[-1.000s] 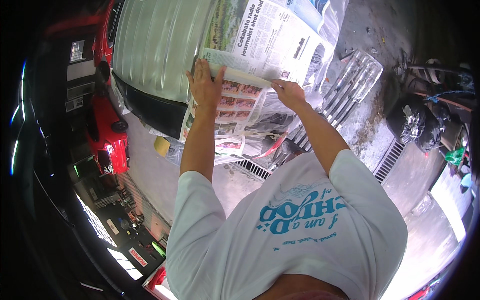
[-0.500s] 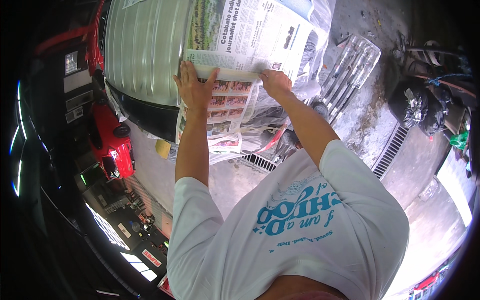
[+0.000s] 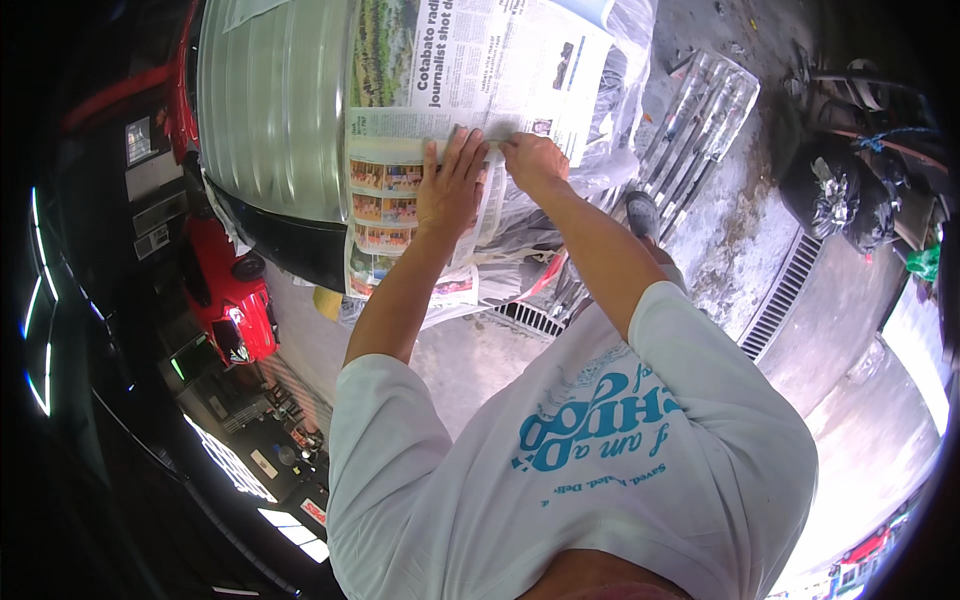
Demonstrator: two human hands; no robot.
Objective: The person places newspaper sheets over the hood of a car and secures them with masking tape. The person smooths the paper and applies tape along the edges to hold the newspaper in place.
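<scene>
Sheets of newspaper (image 3: 470,85) cover the right side of a ribbed silver-green vehicle roof panel (image 3: 270,110). A pale strip, maybe masking tape, runs across where the upper sheet meets a lower sheet with rows of small photos (image 3: 385,208). My left hand (image 3: 452,190) lies flat on the paper along this seam, fingers stretched out. Just right of it, my right hand (image 3: 537,163) presses at the seam with its fingers pinched together. Whatever those fingertips hold is hidden. Clear plastic sheeting (image 3: 620,120) hangs around the paper's right and lower edges.
A plastic-wrapped slatted piece (image 3: 700,110) lies on the concrete floor to the right. Beyond it are black garbage bags (image 3: 825,200) and a floor drain grate (image 3: 782,295). A red car (image 3: 225,290) stands at the left. One shoe (image 3: 643,215) shows near the sheeting.
My left hand has slid right along the seam, from the paper's left edge to beside my right hand. My right hand has shifted slightly left in the picture, as has the whole panel.
</scene>
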